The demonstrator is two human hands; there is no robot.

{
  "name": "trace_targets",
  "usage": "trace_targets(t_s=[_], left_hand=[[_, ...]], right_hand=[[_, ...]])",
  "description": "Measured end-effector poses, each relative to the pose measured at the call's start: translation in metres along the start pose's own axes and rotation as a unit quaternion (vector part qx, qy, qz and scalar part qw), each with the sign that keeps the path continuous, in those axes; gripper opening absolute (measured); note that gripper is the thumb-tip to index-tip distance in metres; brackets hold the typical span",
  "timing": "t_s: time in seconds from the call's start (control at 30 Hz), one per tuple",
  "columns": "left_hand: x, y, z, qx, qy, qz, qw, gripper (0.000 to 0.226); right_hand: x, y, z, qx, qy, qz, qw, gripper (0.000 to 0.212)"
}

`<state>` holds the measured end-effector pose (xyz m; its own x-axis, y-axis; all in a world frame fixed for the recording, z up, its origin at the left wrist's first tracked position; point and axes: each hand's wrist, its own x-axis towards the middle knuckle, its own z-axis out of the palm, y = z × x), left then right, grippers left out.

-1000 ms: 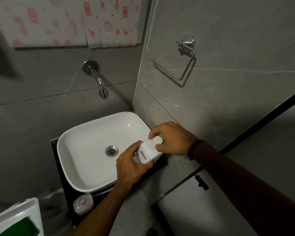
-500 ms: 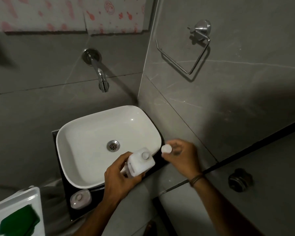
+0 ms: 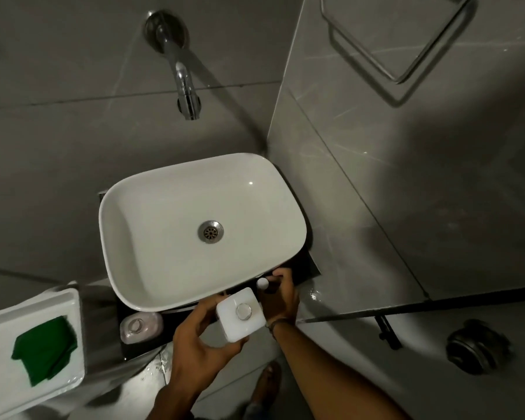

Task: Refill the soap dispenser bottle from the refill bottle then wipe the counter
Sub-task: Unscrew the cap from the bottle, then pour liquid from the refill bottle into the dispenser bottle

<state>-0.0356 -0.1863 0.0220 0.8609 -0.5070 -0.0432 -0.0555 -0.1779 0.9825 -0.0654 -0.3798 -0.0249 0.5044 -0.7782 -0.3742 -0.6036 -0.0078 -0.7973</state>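
My left hand (image 3: 199, 344) grips the white square refill bottle (image 3: 240, 315) upright in front of the sink, its round mouth uncapped and facing up. My right hand (image 3: 278, 294) pinches the small white cap (image 3: 262, 283) at the dark counter (image 3: 303, 269) just right of the basin's front corner. The pinkish soap dispenser bottle (image 3: 140, 325) stands on the counter below the basin's front rim, to the left of my left hand, apart from both hands. A green cloth (image 3: 44, 348) lies on a white tray (image 3: 0, 386) at the lower left.
The white basin (image 3: 152, 207) fills most of the counter, with a chrome tap (image 3: 184, 83) on the wall above it. A towel ring (image 3: 397, 34) hangs on the right wall. Grey walls close in on the left and right. A foot (image 3: 267, 386) shows on the floor below.
The cap came off the refill bottle in my right hand, which moved down to the counter at the basin's corner. My left hand brought the bottle upright and lower. The view tilted downward.
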Motion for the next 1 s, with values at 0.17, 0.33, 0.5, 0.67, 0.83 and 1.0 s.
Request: trace_targets(t_s=[0.17,0.33,0.5,0.67,0.83,1.0], left_hand=[[-0.002,-0.003,0.000,0.009,0.006,-0.001,1.000,0.074],[-0.004,0.007,-0.005,0.011,0.019,0.004,1.000,0.072],[-0.006,0.021,-0.020,0.012,0.008,0.023,1.000,0.077],[-0.008,0.042,-0.033,-0.002,0.014,0.044,0.999,0.082],[-0.022,0.049,-0.061,-0.010,0.006,0.047,0.999,0.085],[-0.040,-0.003,-0.132,0.069,0.152,0.048,0.985,0.077]], right_hand=[[0.003,0.010,0.001,0.000,-0.003,-0.011,1.000,0.045],[-0.022,0.005,-0.028,-0.037,-0.036,-0.053,0.997,0.071],[-0.092,-0.005,-0.056,-0.030,-0.199,-0.144,0.969,0.113],[-0.144,-0.041,-0.019,0.082,-0.138,-0.201,0.966,0.109],[-0.158,-0.066,0.020,0.229,-0.044,-0.173,0.957,0.080],[-0.166,-0.067,0.041,0.158,-0.025,-0.178,0.971,0.073]])
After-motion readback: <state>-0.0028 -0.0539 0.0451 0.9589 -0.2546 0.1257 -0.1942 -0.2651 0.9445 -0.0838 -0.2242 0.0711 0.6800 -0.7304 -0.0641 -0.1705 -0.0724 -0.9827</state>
